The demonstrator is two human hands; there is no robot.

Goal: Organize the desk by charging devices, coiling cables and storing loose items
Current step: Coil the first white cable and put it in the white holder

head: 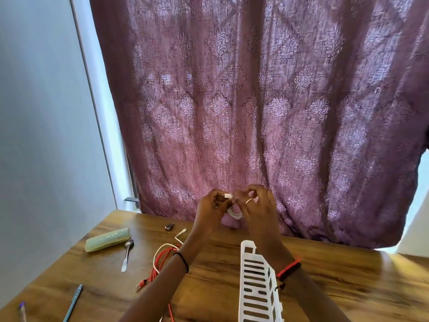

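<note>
The white cable (235, 214) hangs as a small bundle of loops right between my two sets of fingers, lifted off the desk (325, 287) in front of the curtain (255, 101). Its plug (227, 195) sticks out at the top of the bundle, lying roughly sideways from my left fingers toward my right, and the loops droop just below both. My left hand (211, 205) is curled round the bundle near the plug, gripping it. My right hand (257, 208) has thumb and fingertips bent in on the cable from the other side, pinching it, though blur hides which strand. Both hands touch the cable, so neither is nearer. I judge that the left anchors and the right winds, so the next turn would cross that sideways axis. Both forearms reach up and forward, wrists raised, palms turned toward each other. Below my right wrist stands the white slotted basket (255, 284), where I guess the coil belongs. Down and left of my left fingers, on the desk, a red cable (160, 259) and a second white cable (178, 235) lie uncoiled. Farther left are a pale green case (106, 239), a spoon (127, 254) and two pens (74, 300).
</note>
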